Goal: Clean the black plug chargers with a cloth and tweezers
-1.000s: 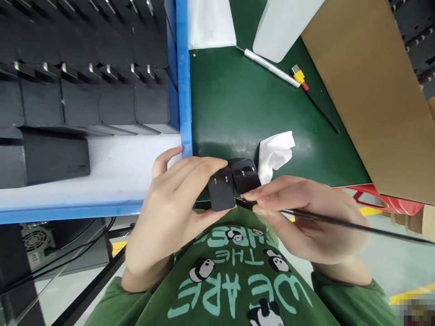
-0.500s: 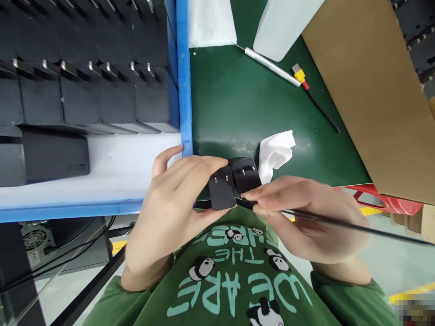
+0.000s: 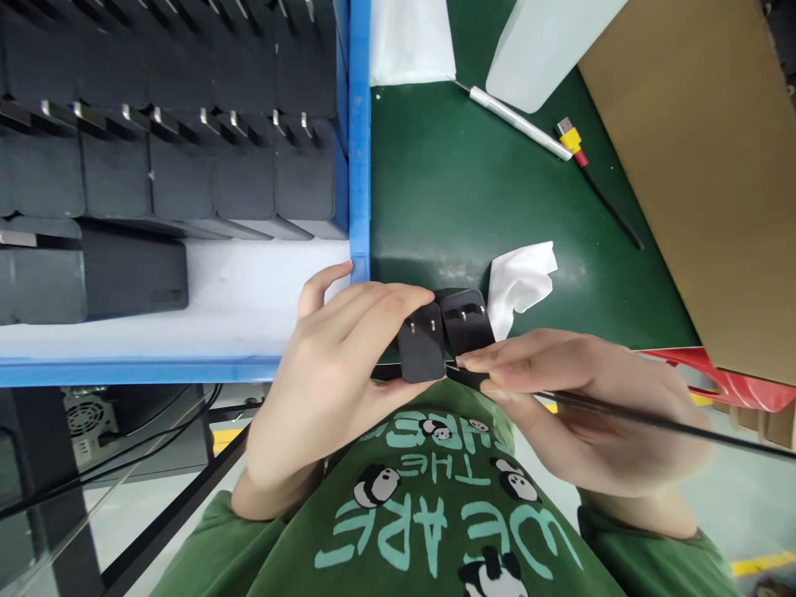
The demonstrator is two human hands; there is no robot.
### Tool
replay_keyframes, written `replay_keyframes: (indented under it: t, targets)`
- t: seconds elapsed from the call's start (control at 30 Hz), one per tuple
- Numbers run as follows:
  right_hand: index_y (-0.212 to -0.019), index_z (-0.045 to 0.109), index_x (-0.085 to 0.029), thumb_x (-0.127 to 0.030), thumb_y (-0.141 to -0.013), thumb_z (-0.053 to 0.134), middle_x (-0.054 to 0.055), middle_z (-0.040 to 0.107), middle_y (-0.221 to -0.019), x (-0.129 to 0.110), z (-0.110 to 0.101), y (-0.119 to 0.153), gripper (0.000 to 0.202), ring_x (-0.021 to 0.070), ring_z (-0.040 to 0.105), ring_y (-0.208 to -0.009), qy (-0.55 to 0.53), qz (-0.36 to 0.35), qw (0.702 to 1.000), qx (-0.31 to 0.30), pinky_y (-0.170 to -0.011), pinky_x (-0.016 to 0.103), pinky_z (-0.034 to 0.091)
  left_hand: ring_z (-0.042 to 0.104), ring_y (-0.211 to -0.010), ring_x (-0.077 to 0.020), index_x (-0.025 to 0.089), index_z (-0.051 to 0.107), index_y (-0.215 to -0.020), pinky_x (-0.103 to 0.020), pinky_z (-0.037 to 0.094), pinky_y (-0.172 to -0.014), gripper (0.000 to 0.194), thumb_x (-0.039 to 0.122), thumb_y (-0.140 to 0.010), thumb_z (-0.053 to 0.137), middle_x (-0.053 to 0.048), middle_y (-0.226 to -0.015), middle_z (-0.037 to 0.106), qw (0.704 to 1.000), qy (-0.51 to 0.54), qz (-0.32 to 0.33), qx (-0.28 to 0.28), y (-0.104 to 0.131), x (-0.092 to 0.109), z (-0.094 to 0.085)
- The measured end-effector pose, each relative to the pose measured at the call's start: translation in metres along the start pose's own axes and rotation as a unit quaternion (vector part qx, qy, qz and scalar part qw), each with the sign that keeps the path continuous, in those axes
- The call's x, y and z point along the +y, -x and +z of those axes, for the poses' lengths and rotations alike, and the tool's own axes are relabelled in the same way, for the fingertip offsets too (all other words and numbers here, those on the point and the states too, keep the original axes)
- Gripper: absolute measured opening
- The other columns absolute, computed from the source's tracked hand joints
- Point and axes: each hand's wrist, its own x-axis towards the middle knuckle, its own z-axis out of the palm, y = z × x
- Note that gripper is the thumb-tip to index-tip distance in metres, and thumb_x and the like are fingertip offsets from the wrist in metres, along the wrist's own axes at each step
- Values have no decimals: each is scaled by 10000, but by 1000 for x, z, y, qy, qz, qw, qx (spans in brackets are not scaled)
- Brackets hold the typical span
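My left hand (image 3: 339,373) is closed round a black power adapter (image 3: 422,342), thumb below and fingers above. Two metal prongs on the adapter face up toward me. Pinched in my right hand (image 3: 578,398) is a black cable (image 3: 628,416), whose dark plug end (image 3: 468,377) meets the adapter's lower right side. Whether the plug sits inside a port cannot be made out. Right beside the held adapter, a second black adapter (image 3: 466,330) with two prongs rests at the near edge of the green table.
A blue-rimmed tray (image 3: 359,157) at left carries rows of black adapters (image 3: 242,178). On the green mat (image 3: 435,191) lie a crumpled white cloth (image 3: 519,286), a silver pen-like tool (image 3: 522,123) and a short USB cable (image 3: 600,195). A cardboard sheet (image 3: 690,149) stands right.
The view has shifted a little, so the tray, table and hands appear further right. Both hands keep the same hold on the adapter and the cable.
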Motion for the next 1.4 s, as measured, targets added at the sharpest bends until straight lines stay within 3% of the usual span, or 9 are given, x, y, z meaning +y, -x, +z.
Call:
replay_keyframes:
  t: [0.17,0.4,0.57,0.7,0.8,0.97,1.1,1.4]
  targets:
    - [-961,663,-189,38,-787,679,45,778,-892,2,2,1,286,147,773,-855,5,-6,1000,0,-712,195,637,712,-918,-207,236,564,-1171,-481,370,-1121,296,274,-903,684,-6,-1064,736,1000,-9,3,-9,0,0,-1]
    - [-965,682,-193,41,-778,670,32,783,-877,0,1,0,300,141,775,-861,14,-12,1000,12,-739,173,641,716,-914,-216,277,541,-1185,-485,378,-1120,286,322,-926,653,2,-1063,743,1000,-10,7,-10,1,-1,-2]
    - [-978,683,-218,29,-768,679,36,789,-904,0,2,2,324,187,782,-836,-3,-3,1000,11,-663,244,660,724,-907,-222,272,565,-1172,-485,371,-1130,297,296,-901,682,8,-1055,742,1000,-9,-4,-10,1,-1,-2]
    - [-938,693,-191,27,-783,682,28,786,-876,-3,4,3,268,153,778,-854,12,2,999,41,-739,195,652,725,-900,-227,287,574,-1171,-491,379,-1126,305,318,-892,693,16,-1057,743,1000,-12,-5,-13,1,-1,-1]
    - [-948,687,-202,27,-775,681,22,787,-894,-4,4,3,288,147,778,-859,6,4,1000,17,-739,178,648,716,-910,-221,300,554,-1187,-491,374,-1129,288,319,-919,660,12,-1062,745,1000,-10,-5,-10,0,-1,-1]
    - [-945,694,-191,28,-781,686,32,783,-873,-2,4,1,275,154,779,-854,8,-2,999,35,-747,180,645,714,-910,-213,279,545,-1189,-472,368,-1130,288,313,-925,654,3,-1061,744,1000,-11,4,-9,0,-1,-1]
    - [-963,678,-216,21,-760,678,36,790,-921,-3,1,3,312,189,787,-836,-11,0,1000,16,-690,239,668,714,-917,-213,267,550,-1177,-462,359,-1134,306,313,-907,685,-1,-1057,740,1000,-11,-1,-11,1,-1,-1]
    - [-945,644,-198,26,-788,679,58,791,-910,-17,12,12,276,169,788,-894,49,-15,999,18,-794,214,672,726,-915,-228,301,582,-1171,-482,375,-1122,286,302,-900,677,15,-1058,747,1000,-10,-9,-14,1,-2,-1]
